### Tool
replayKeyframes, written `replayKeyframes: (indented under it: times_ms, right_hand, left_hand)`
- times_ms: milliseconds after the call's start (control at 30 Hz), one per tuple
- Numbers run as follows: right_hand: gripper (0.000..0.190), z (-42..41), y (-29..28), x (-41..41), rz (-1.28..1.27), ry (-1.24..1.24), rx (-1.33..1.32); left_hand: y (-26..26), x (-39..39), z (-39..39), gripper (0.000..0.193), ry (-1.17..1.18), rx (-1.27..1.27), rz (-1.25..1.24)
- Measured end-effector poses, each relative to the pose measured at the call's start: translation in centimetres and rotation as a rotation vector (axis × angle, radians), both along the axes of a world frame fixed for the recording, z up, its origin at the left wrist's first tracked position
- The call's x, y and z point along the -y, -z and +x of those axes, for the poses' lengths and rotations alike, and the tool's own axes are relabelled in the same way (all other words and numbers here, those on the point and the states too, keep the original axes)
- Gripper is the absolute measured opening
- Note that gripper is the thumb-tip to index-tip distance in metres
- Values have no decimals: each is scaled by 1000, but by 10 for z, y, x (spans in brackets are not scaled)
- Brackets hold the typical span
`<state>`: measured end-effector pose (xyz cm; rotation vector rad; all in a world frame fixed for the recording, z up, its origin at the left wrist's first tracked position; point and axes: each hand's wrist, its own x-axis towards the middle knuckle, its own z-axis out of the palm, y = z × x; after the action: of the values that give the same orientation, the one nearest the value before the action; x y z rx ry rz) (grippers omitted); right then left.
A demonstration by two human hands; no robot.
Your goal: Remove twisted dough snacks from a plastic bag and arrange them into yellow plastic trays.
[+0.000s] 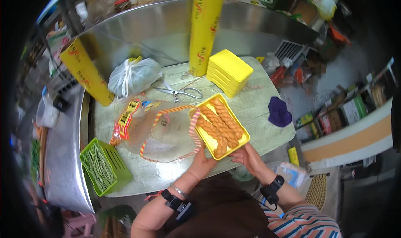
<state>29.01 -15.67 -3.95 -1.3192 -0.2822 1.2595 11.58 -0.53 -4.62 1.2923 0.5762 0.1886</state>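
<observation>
My left hand [203,163] and my right hand [249,158] hold a yellow plastic tray [235,148] by its near end, one on each side. Several brown fried dough twists [225,123] lie lengthwise in it. To the left, a clear plastic bag [169,136] with a striped rim and a printed label spreads over the table, its mouth against the tray's left side. A dough twist [115,140] shows at the bag's far left end. My left fingers are partly hidden beneath the tray and bag rim.
Yellow trays [230,72] stand stacked behind, beside an upright yellow film roll [205,34]. Scissors [180,92], a tied plastic bag [134,76] and another leaning roll [87,72] lie leftward. A green basket [106,169] holds green twist ties or strips; a purple cloth [279,112] sits right.
</observation>
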Motion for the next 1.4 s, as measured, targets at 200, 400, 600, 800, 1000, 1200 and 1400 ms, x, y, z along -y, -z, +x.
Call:
replayKeyframes:
  times_ms: [200, 400, 600, 800, 1000, 1200, 1400]
  right_hand:
    - [64, 41, -1, -60, 0, 54, 103]
    - [64, 76, -8, -95, -67, -31, 252]
    - [65, 82, -1, -109, -81, -13, 307]
    - [51, 118, 2, -76, -13, 14, 486]
    - [83, 157, -88, -124, -19, 169, 1428]
    - [120, 168, -104, -192, -501, -123, 1581]
    - [109, 170, -102, -204, -558, -218, 1532]
  left_hand:
    - [-4, -26, 47, 74, -171, -36, -225]
    - [-6, -36, 76, 73, -228, 15, -152]
    - [2, -39, 73, 73, -281, 57, -132]
    - [16, -8, 0, 53, 66, -85, -151]
    - [16, -1, -76, 36, 39, -132, -219]
    - [20, 2, -95, 33, -162, -27, -322]
    - [23, 3, -97, 32, -177, -51, -350]
